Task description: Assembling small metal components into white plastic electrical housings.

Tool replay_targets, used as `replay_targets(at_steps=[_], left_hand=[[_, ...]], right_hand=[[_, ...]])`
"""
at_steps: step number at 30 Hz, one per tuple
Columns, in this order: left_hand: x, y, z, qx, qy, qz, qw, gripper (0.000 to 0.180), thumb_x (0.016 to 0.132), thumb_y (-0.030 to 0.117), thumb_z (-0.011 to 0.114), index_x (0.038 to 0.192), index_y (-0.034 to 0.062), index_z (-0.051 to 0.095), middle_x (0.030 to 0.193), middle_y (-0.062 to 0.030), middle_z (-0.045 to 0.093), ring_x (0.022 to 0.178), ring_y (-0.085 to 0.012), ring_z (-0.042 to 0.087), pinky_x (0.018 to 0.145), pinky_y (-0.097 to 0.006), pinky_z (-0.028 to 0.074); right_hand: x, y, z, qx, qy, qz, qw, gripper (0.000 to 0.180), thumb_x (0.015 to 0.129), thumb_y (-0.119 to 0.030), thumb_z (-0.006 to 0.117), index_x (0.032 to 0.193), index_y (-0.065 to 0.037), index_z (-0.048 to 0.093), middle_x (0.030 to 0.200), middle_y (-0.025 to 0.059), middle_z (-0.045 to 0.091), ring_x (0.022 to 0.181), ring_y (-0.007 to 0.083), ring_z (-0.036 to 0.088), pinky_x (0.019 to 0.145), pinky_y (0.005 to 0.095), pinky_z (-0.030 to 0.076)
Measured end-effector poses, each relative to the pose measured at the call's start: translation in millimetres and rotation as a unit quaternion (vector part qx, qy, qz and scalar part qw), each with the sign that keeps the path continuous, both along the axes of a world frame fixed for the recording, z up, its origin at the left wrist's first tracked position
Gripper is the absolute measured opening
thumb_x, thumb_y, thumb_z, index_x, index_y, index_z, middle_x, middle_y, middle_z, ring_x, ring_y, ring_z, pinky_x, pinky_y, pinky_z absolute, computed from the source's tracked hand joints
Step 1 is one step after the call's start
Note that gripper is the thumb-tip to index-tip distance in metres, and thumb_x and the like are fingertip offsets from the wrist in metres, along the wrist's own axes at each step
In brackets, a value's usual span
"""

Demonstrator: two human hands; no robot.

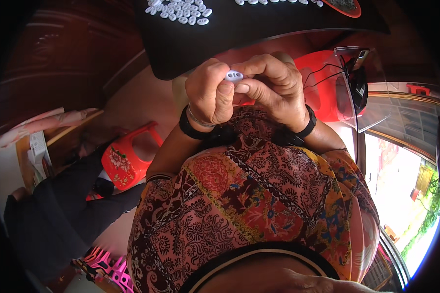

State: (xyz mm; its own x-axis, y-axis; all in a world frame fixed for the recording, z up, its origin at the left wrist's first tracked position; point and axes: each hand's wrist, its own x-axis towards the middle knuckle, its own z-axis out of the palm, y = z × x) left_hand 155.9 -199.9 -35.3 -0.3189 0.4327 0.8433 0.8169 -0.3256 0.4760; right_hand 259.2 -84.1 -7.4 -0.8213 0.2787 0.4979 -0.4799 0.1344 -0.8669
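Observation:
Between both hands, just in front of the table's near edge, is a small white oval plastic piece (234,76) with dark holes in its face. My left hand (209,92) pinches its left side between thumb and curled fingers. From the other side my right hand (274,90) grips it with thumb and forefinger; its remaining fingers are partly hidden. Many similar white oval pieces (183,10) lie in a loose cluster at the far left of the dark table (220,39). A row of more white pieces (263,2) runs along the top edge of the view.
An orange-rimmed dish (355,11) with dark small contents sits at the table's far right. A red plastic chair (318,73) and a clear box (371,110) with black cables stand to the right. At left are a red flowered stool (124,163) and a person's dark-trousered legs (58,210).

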Motion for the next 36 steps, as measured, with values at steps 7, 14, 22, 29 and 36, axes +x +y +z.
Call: replay_targets(at_steps=[7, 14, 22, 29, 36], left_hand=[[4.5, 12.9, -6.8, 0.027, -0.067, 0.028, 0.997, 0.026, 0.091, 0.021, 0.044, 0.079, -0.0004, 0.050, 0.060, -0.0122, 0.050, 0.049, -0.0238, 0.049, 0.045, -0.034, 0.038], [8.2, 21.3, 0.3, -0.049, -0.148, 0.056, 0.986, 0.028, 0.093, 0.023, 0.044, 0.079, -0.0001, 0.050, 0.065, -0.0160, 0.051, 0.054, -0.0288, 0.051, 0.050, -0.037, 0.039], [-9.9, 6.5, 11.0, -0.129, -0.237, 0.007, 0.963, 0.023, 0.094, 0.020, 0.046, 0.083, 0.0007, 0.051, 0.062, -0.0043, 0.045, 0.053, -0.0111, 0.041, 0.050, -0.027, 0.036], [-41.6, 8.4, 4.3, -0.143, -0.280, 0.011, 0.949, 0.021, 0.096, 0.016, 0.044, 0.082, 0.0017, 0.052, 0.059, 0.0037, 0.040, 0.051, -0.0026, 0.035, 0.046, -0.020, 0.029], [-46.9, 5.9, 3.6, -0.123, -0.388, -0.051, 0.912, 0.018, 0.093, 0.015, 0.049, 0.080, 0.0023, 0.052, 0.058, 0.0041, 0.041, 0.052, -0.0029, 0.036, 0.046, -0.021, 0.029]], right_hand=[[-2.0, -9.1, -4.7, -0.166, -0.042, 0.012, 0.985, 0.005, 0.087, -0.003, 0.062, 0.090, 0.000, 0.060, 0.083, 0.0038, 0.065, 0.073, 0.0071, 0.059, 0.063, 0.0197, 0.048], [-7.5, 2.0, -12.9, -0.156, -0.047, 0.003, 0.987, 0.005, 0.090, -0.005, 0.059, 0.091, -0.001, 0.059, 0.085, 0.0030, 0.063, 0.077, 0.0053, 0.057, 0.067, 0.0201, 0.047], [-32.2, 62.7, 33.7, 0.092, -0.145, -0.053, 0.984, 0.011, 0.089, -0.012, 0.061, 0.089, 0.000, 0.061, 0.076, 0.0011, 0.062, 0.068, 0.0064, 0.056, 0.061, 0.0209, 0.047], [-132.9, 198.9, 164.3, 0.377, 0.042, -0.438, 0.815, 0.022, 0.080, -0.017, 0.062, 0.089, 0.003, 0.063, 0.081, 0.0209, 0.064, 0.076, 0.0356, 0.063, 0.065, 0.0378, 0.049], [-116.8, 195.0, 121.6, 0.461, -0.160, -0.312, 0.815, 0.019, 0.079, -0.018, 0.061, 0.087, -0.002, 0.067, 0.086, 0.0202, 0.065, 0.080, 0.0345, 0.063, 0.072, 0.0384, 0.049]])
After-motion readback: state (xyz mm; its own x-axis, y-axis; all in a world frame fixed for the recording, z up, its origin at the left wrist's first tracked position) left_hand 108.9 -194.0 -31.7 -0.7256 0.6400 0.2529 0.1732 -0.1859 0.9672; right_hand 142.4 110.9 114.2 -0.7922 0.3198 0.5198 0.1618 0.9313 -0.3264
